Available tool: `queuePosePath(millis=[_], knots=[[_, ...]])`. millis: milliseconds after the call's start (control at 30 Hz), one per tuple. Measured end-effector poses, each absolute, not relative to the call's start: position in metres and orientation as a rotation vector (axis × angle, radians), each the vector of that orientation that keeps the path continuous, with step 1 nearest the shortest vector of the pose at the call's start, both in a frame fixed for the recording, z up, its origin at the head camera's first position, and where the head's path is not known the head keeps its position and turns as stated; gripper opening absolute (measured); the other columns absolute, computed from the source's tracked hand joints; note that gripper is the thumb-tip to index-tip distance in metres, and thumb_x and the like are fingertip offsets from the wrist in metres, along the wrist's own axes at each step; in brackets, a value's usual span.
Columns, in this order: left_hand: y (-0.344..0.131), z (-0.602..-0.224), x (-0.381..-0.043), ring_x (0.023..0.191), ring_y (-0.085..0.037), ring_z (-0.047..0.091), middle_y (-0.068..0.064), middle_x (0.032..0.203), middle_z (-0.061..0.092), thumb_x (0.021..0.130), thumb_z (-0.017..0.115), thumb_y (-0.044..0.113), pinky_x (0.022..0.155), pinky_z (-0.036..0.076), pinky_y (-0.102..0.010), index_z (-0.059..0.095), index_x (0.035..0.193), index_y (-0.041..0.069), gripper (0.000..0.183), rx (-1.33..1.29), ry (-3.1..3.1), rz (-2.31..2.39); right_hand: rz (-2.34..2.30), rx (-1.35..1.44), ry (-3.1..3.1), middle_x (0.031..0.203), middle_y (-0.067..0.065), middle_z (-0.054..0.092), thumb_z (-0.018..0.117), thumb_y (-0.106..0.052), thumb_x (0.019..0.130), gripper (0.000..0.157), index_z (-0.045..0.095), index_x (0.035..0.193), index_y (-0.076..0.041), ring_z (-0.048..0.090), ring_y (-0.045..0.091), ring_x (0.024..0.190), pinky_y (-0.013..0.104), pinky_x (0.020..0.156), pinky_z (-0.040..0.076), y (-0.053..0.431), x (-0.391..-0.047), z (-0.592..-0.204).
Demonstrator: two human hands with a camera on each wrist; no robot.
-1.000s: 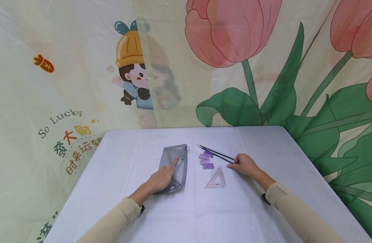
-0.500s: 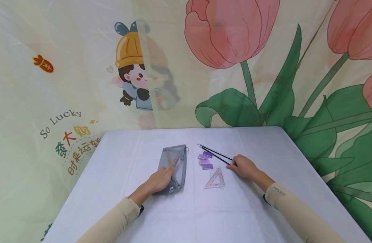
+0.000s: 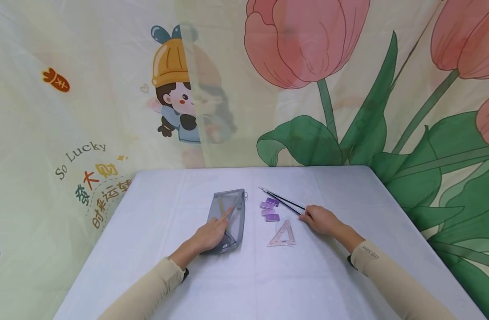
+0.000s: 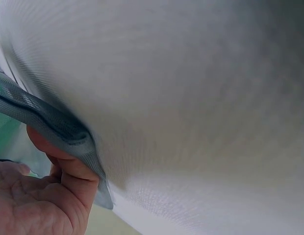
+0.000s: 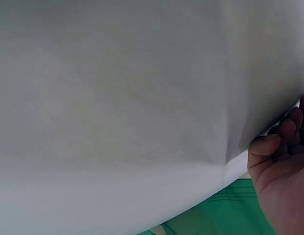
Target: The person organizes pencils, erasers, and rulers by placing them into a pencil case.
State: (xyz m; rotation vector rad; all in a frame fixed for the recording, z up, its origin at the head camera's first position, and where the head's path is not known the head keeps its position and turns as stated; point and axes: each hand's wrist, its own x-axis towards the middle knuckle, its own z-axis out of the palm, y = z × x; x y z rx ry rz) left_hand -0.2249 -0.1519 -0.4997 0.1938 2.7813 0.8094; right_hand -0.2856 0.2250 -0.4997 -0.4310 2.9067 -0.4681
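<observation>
My left hand (image 3: 209, 234) rests on a grey see-through mesh pencil case (image 3: 238, 222), one finger stretched out over its top. A yellow pencil (image 3: 221, 206) shows through the mesh, with a dark curved item near the close end. In the left wrist view, the fingers (image 4: 78, 178) lie against the case's edge (image 4: 54, 122). My right hand (image 3: 320, 219) pinches the near ends of two thin dark pencils (image 3: 282, 200), whose tips point to the far left. In the right wrist view its fingers (image 5: 284, 129) are curled and the pencils are hidden.
Several small purple erasers (image 3: 270, 210) lie by the pencils. A clear pinkish set square (image 3: 283, 235), overlapping another clear piece, lies closer to me. The white-covered table (image 3: 228, 293) ends at a printed curtain (image 3: 236, 89) behind.
The pencils' angle and spread have shifted slightly in my right hand, which keeps hold of them near the same spot. My left hand stays on the pencil case.
</observation>
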Motion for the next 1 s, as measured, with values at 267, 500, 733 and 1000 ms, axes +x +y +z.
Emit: queuePosePath(millis=[267,500,733,1000], knots=[[-0.152,-0.5,-0.225,0.079,-0.025,0.057,-0.02,0.121,0.057,0.106,0.018,0.045,0.071,0.05,-0.047,0.017,0.156,0.044,0.05,0.194,2.788,0.813,-0.53,-0.453,2.92,0.072,0.0,0.053,0.06,-0.03,0.1,0.026,0.059,0.082,-0.011,0.048,0.014,0.068,0.029,0.062,0.04,0.228,-0.284,-0.502],[-0.153,-0.498,-0.223,0.11,-0.045,0.061,-0.028,0.141,0.048,0.106,0.018,0.045,0.092,0.047,-0.063,0.017,0.157,0.043,0.05,0.2,2.779,0.851,-0.563,-0.417,2.926,0.073,0.001,0.055,0.059,-0.028,0.1,0.025,0.06,0.082,-0.012,0.048,0.015,0.067,0.029,0.061,0.041,0.23,-0.282,-0.502],[-0.152,-0.498,-0.223,0.097,-0.037,0.063,-0.025,0.133,0.053,0.107,0.019,0.047,0.086,0.049,-0.061,0.018,0.156,0.045,0.05,0.181,2.76,0.857,-0.611,-0.459,2.938,0.07,0.0,0.052,0.059,-0.028,0.1,0.027,0.057,0.079,-0.012,0.047,0.014,0.065,0.028,0.059,0.04,0.23,-0.276,-0.501],[-0.151,-0.498,-0.226,0.084,-0.027,0.059,-0.019,0.119,0.055,0.105,0.021,0.049,0.075,0.051,-0.053,0.02,0.155,0.047,0.05,0.139,2.725,0.865,-0.752,-0.533,2.941,0.068,-0.001,0.051,0.059,-0.027,0.1,0.028,0.057,0.076,-0.012,0.047,0.013,0.063,0.025,0.055,0.039,0.223,-0.268,-0.495]])
